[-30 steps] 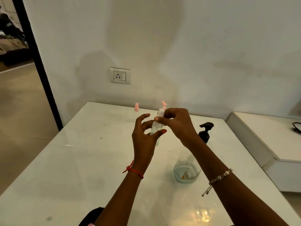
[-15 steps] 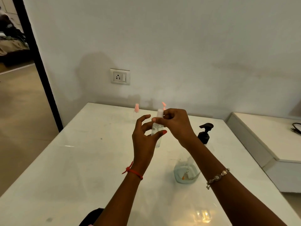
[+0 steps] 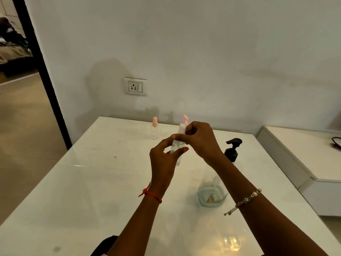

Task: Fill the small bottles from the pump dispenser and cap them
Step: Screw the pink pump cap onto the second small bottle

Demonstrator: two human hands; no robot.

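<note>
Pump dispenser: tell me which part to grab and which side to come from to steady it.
Take the pump dispenser by its clear lower body, probably coming from its left side. It stands upright, widest near the base, and the black pump head on top should be left free to press. The forearm of the right hand crosses its upper right part, so that side looks blocked.

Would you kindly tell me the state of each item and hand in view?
Held bottle: upright, gripped by left hand.
White cap: on held bottle, pinched by right hand.
Far bottle: standing on table, pink cap on.
Pump dispenser: upright, black pump fitted, liquid low.
Pink-topped bottle behind the hands: mostly hidden.
</note>
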